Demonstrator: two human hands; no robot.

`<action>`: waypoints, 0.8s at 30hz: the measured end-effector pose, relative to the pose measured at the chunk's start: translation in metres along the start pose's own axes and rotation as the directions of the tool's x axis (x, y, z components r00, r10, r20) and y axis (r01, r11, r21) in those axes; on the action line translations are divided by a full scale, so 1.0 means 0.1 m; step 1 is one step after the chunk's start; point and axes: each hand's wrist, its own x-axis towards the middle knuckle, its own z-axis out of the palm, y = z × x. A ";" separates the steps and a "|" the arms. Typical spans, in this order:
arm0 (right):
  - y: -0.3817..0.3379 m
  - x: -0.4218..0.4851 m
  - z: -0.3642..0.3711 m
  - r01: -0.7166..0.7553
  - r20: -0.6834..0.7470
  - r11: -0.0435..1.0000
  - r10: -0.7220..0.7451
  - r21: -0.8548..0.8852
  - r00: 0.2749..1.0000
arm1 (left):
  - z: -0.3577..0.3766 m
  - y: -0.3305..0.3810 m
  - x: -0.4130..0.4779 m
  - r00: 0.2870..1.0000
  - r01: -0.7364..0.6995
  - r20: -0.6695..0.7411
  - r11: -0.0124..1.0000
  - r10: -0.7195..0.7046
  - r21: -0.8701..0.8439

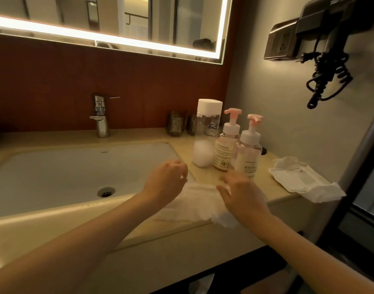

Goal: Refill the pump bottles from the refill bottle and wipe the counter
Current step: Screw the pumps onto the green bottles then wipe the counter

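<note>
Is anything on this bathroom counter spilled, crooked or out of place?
Nothing looks spilled or tipped. Only the wipe packet at the counter's right end looks untidy: a white sheet trails from it over the front edge.

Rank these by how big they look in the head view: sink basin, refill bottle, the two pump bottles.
1. sink basin, by far the largest
2. refill bottle
3. front pump bottle and rear pump bottle: they look alike, and the front one stands nearer the camera, so I leave them unranked
</note>
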 end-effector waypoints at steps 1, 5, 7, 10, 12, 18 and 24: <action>-0.04 -0.08 0.00 0.001 0.107 1.000 -0.003 0.023 0.994 | 0.02 0.03 -0.06 0.991 0.008 0.130 1.000 -0.009 0.007; 0.02 -0.17 0.05 0.007 0.367 1.000 -0.007 0.002 0.930 | 0.14 0.10 -0.26 0.896 -0.126 0.435 0.991 0.090 0.054; 0.10 -0.05 0.04 -0.022 0.381 0.999 0.002 0.049 0.925 | 0.18 0.13 -0.18 0.884 -0.119 0.461 0.991 0.081 0.055; 0.22 0.13 0.08 -0.035 0.396 0.999 0.017 0.040 0.918 | 0.27 0.19 0.06 0.851 -0.098 0.524 0.993 0.046 0.072; 0.26 0.20 0.12 -0.033 0.402 0.999 0.023 0.017 0.915 | 0.38 0.21 0.19 0.838 -0.071 0.545 0.997 0.038 0.039; 0.41 0.44 0.27 -0.057 0.381 0.998 0.046 0.017 0.923 | 0.54 0.19 0.52 0.820 -0.012 0.573 1.000 0.002 0.014; 0.49 0.73 0.42 -0.075 0.394 0.996 0.086 -0.044 0.915 | 0.64 0.08 0.75 0.839 0.038 0.543 0.999 -0.043 0.021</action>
